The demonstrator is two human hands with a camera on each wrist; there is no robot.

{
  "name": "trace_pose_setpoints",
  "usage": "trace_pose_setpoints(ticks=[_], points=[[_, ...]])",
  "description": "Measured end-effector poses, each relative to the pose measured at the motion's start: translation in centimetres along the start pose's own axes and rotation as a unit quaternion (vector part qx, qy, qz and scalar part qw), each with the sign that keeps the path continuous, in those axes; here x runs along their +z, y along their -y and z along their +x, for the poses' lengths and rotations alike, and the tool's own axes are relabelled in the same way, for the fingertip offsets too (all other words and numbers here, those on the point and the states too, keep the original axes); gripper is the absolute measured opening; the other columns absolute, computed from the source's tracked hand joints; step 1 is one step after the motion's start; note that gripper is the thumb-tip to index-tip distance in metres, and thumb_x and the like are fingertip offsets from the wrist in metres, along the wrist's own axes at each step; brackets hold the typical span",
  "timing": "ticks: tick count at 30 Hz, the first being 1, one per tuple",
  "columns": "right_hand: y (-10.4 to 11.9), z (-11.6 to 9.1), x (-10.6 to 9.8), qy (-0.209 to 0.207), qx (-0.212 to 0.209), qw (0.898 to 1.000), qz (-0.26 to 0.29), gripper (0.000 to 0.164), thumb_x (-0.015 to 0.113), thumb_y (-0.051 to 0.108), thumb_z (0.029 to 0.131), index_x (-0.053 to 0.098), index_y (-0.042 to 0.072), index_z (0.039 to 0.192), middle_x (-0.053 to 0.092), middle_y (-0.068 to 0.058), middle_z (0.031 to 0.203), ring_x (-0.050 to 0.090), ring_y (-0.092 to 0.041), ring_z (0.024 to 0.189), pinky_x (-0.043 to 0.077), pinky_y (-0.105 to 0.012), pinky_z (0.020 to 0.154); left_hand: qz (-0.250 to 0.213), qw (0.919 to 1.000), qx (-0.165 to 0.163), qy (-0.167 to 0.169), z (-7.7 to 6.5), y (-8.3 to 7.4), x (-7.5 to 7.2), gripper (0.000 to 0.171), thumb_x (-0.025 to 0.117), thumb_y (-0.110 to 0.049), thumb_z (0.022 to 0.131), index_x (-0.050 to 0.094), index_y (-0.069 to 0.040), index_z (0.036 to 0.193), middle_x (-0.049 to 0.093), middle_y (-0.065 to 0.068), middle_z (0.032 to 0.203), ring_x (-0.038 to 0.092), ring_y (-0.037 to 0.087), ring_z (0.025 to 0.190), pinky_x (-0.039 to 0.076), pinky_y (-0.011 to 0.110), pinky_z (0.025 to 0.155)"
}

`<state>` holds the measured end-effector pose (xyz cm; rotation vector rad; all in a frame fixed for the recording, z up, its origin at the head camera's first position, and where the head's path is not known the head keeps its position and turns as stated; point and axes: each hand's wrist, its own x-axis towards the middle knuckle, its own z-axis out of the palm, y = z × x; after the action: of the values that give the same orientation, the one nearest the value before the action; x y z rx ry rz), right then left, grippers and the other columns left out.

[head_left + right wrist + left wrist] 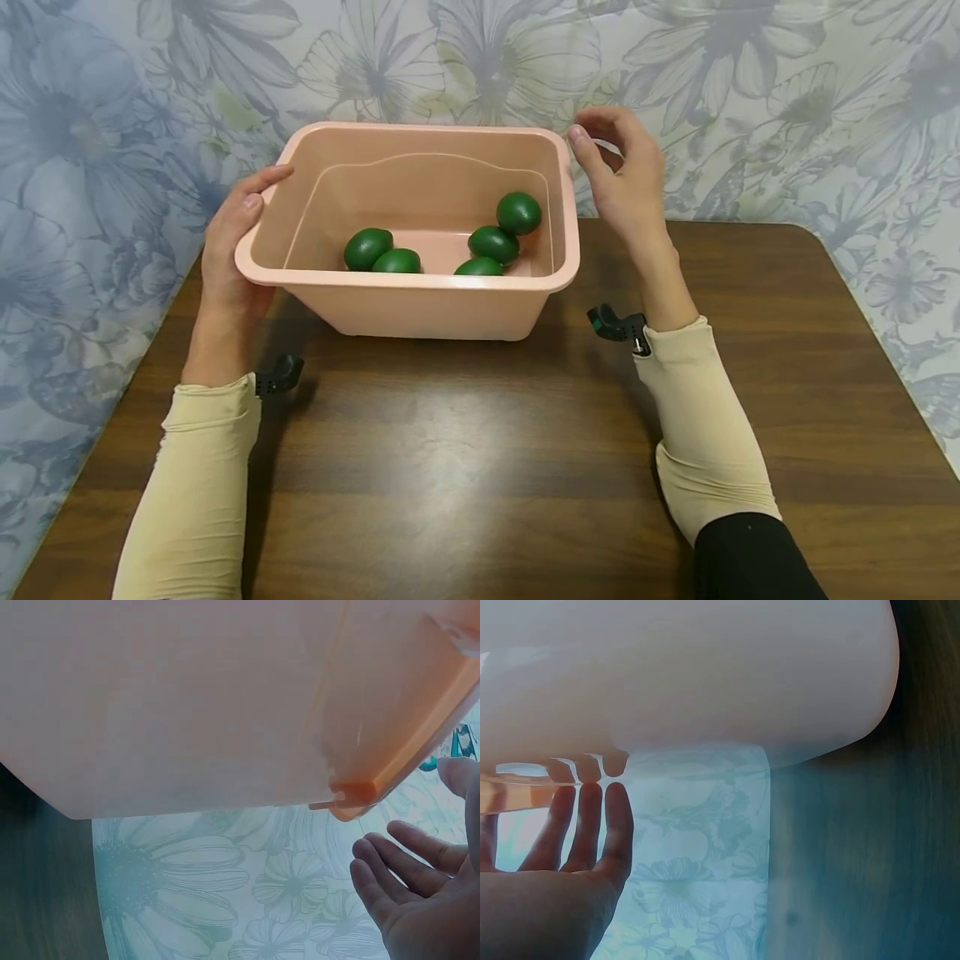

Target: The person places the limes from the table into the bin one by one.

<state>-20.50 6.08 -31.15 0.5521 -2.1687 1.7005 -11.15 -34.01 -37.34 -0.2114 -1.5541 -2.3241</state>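
Observation:
A pink plastic basin [442, 312] stands on the table, its open top toward the head camera. Inside it lie several smooth, dark green oval fruits that look like avocados [519, 213], in one cluster at the left and another at the right. My left hand [234, 242] holds the basin's left end by the rim; in the left wrist view its fingers [617, 825] touch the outer wall under the rim. Beside the far right corner, my right hand [626, 171] is raised with loosely bent fingers, apart from the rim and holding nothing.
The brown wooden table [450, 450] reaches toward me and out to the right. Behind it rises a wall with flowered paper [495, 67]. A small black camera mount [617, 323] sticks out from each wrist.

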Motion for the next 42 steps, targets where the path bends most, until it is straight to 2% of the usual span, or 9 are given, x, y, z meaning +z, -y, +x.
trace_pose_setpoints(ticks=[8,12,16,24,30,35,39,42], points=[[-0.5,-0.3,-0.5,0.002,0.005,1.000,-0.020,0.035,0.065,0.014,0.103,0.064,-0.010,0.128,0.068,-0.024,0.128,0.066,-0.021,0.123,0.050,-0.031,0.111,0.004,1.0000,-0.001,0.000,0.0,0.0,0.1,0.044,0.059,-0.023,0.100,0.067,-0.002,0.138,0.055,0.013,0.148,0.054,0.025,0.126,0.049,0.033,0.098],[-1.0,-0.5,-1.3,0.003,0.023,0.998,-0.052,0.037,0.064,0.019,0.104,0.064,-0.006,0.130,0.067,-0.022,0.132,0.065,-0.020,0.125,0.048,-0.030,0.113,0.016,0.9998,0.008,0.001,0.1,0.0,0.2,0.046,0.060,-0.024,0.100,0.065,-0.001,0.139,0.055,0.015,0.148,0.054,0.026,0.126,0.048,0.033,0.099],[-2.6,-0.9,-3.1,0.018,0.038,0.995,-0.086,0.041,0.062,0.025,0.106,0.061,-0.003,0.136,0.066,-0.019,0.137,0.062,-0.022,0.129,0.046,-0.034,0.116,0.021,0.9997,0.014,0.004,0.4,0.0,0.2,0.047,0.059,-0.024,0.100,0.064,0.000,0.140,0.055,0.016,0.148,0.055,0.027,0.127,0.049,0.033,0.100],[-7.5,-2.2,-8.2,0.030,0.068,0.985,-0.153,0.046,0.060,0.039,0.107,0.062,0.009,0.141,0.066,-0.009,0.141,0.060,-0.020,0.133,0.046,-0.038,0.115,0.004,1.0000,0.000,-0.002,0.7,0.0,0.0,0.045,0.059,-0.022,0.099,0.066,-0.001,0.138,0.055,0.014,0.148,0.055,0.025,0.126,0.050,0.032,0.099],[-8.0,-3.1,-10.1,0.031,0.078,0.979,-0.186,0.049,0.060,0.045,0.106,0.062,0.013,0.143,0.065,-0.008,0.143,0.059,-0.020,0.134,0.046,-0.040,0.116,-0.011,0.9999,-0.008,0.004,0.8,-0.1,0.1,0.046,0.060,-0.020,0.098,0.064,0.001,0.139,0.056,0.015,0.146,0.058,0.025,0.122,0.052,0.031,0.096],[-8.0,-3.5,-10.7,0.038,0.065,0.978,-0.193,0.050,0.061,0.042,0.106,0.061,0.010,0.143,0.064,-0.011,0.144,0.059,-0.025,0.136,0.045,-0.045,0.117,0.000,0.9999,-0.009,0.006,0.8,0.0,0.2,0.047,0.060,-0.021,0.099,0.064,0.001,0.140,0.056,0.015,0.146,0.057,0.025,0.122,0.052,0.031,0.095],[-8.5,-4.2,-11.5,0.060,0.062,0.971,-0.221,0.054,0.062,0.043,0.105,0.057,0.012,0.149,0.057,-0.009,0.155,0.052,-0.029,0.145,0.041,-0.047,0.120,-0.001,0.9999,-0.011,0.004,0.6,-0.1,0.1,0.047,0.060,-0.020,0.099,0.063,0.001,0.140,0.055,0.015,0.147,0.057,0.025,0.122,0.052,0.032,0.095],[-8.6,-5.1,-12.6,0.086,0.073,0.963,-0.245,0.063,0.061,0.047,0.105,0.048,0.016,0.158,0.041,-0.007,0.168,0.039,-0.032,0.154,0.032,-0.054,0.124,-0.001,0.9999,-0.012,0.003,0.6,-0.1,0.2,0.047,0.059,-0.020,0.099,0.063,0.002,0.141,0.055,0.015,0.147,0.057,0.025,0.122,0.052,0.032,0.095]])
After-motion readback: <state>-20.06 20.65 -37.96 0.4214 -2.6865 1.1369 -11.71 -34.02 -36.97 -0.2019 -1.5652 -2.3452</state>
